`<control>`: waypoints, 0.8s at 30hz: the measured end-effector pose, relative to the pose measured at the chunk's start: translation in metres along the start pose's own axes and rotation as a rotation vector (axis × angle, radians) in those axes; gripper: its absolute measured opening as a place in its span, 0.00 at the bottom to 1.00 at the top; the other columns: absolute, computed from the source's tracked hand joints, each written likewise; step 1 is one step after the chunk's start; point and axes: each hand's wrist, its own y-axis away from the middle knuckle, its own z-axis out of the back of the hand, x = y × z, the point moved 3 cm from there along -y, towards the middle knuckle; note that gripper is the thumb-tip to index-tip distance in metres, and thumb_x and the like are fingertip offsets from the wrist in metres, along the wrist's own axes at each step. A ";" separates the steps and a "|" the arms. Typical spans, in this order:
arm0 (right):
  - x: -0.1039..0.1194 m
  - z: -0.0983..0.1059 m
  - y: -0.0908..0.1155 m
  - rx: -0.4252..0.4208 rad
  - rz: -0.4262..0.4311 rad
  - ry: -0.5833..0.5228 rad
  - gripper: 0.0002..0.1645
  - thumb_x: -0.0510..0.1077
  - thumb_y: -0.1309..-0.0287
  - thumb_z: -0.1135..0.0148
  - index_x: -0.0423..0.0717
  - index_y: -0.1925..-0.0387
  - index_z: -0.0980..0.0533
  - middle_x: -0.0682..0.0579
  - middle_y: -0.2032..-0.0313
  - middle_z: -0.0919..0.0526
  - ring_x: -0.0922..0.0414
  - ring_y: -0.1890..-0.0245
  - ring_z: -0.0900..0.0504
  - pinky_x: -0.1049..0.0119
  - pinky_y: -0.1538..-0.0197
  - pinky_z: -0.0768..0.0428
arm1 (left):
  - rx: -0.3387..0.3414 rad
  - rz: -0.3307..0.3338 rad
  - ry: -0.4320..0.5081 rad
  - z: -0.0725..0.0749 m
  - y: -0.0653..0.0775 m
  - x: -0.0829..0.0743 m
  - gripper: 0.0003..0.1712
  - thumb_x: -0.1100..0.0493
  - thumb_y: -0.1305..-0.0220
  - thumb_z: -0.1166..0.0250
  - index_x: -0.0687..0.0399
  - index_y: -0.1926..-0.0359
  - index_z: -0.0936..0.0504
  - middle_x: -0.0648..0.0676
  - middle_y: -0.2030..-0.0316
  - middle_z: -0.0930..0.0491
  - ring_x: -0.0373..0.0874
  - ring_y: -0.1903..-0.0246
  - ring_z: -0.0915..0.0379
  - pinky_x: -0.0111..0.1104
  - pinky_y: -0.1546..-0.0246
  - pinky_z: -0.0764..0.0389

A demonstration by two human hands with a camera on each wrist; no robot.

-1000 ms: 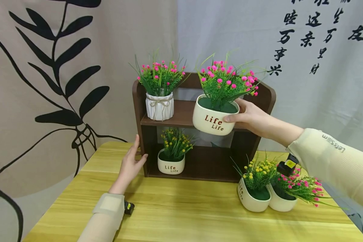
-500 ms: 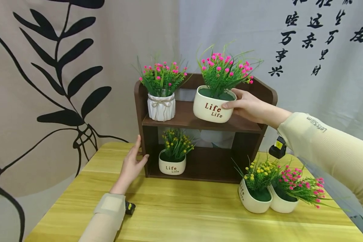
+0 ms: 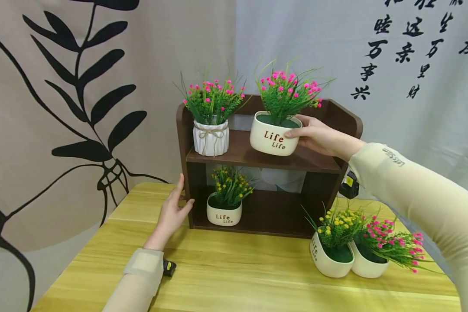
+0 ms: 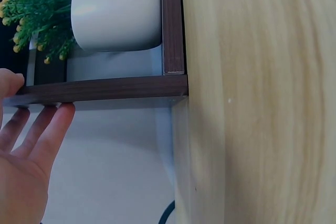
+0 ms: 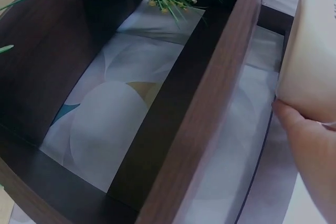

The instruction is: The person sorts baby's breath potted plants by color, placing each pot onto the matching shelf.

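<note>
My right hand grips the right end of a cream oval flowerpot with pink artificial flowers, thumb on the front by the "Life" lettering. It is held at the upper level of a dark brown two-tier shelf, its base close over the board. In the right wrist view the thumb lies along the pot's side. My left hand holds the shelf's left side panel, thumb inside and fingers outside. A white ribbed pot with pink flowers stands at the upper left.
A cream pot with yellow flowers stands on the lower shelf. Right of the shelf, a yellow-flowered pot and a pink-flowered pot stand side by side on the wooden table. Behind hangs a printed curtain.
The right hand has brought the pink-flowered pot a little upward and in toward the upper board. My left hand stays at the side panel, and the head view has shifted slightly.
</note>
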 end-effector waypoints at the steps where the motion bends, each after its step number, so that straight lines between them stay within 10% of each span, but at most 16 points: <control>1: -0.001 0.000 -0.002 -0.003 0.000 0.009 0.52 0.33 0.39 0.42 0.37 0.26 0.64 0.48 0.53 0.21 0.60 0.51 0.20 0.67 0.43 0.26 | -0.002 -0.003 -0.002 0.000 0.000 0.000 0.52 0.71 0.41 0.33 0.47 0.23 0.52 0.68 0.36 0.34 0.57 0.58 0.24 0.35 0.74 0.17; 11: -0.010 0.003 -0.013 0.001 -0.034 0.047 0.55 0.35 0.40 0.41 0.38 0.25 0.68 0.41 0.46 0.26 0.59 0.49 0.22 0.57 0.33 0.35 | 0.003 0.009 -0.003 -0.001 0.001 -0.001 0.51 0.71 0.41 0.33 0.50 0.23 0.51 0.69 0.36 0.34 0.57 0.58 0.24 0.37 0.72 0.17; 24: -0.019 0.001 -0.021 0.045 -0.096 0.059 0.60 0.35 0.40 0.41 0.42 0.26 0.76 0.38 0.27 0.58 0.48 0.36 0.34 0.55 0.30 0.42 | 0.020 0.045 0.016 0.000 0.001 -0.002 0.51 0.70 0.40 0.34 0.46 0.23 0.52 0.68 0.37 0.33 0.59 0.56 0.24 0.40 0.69 0.16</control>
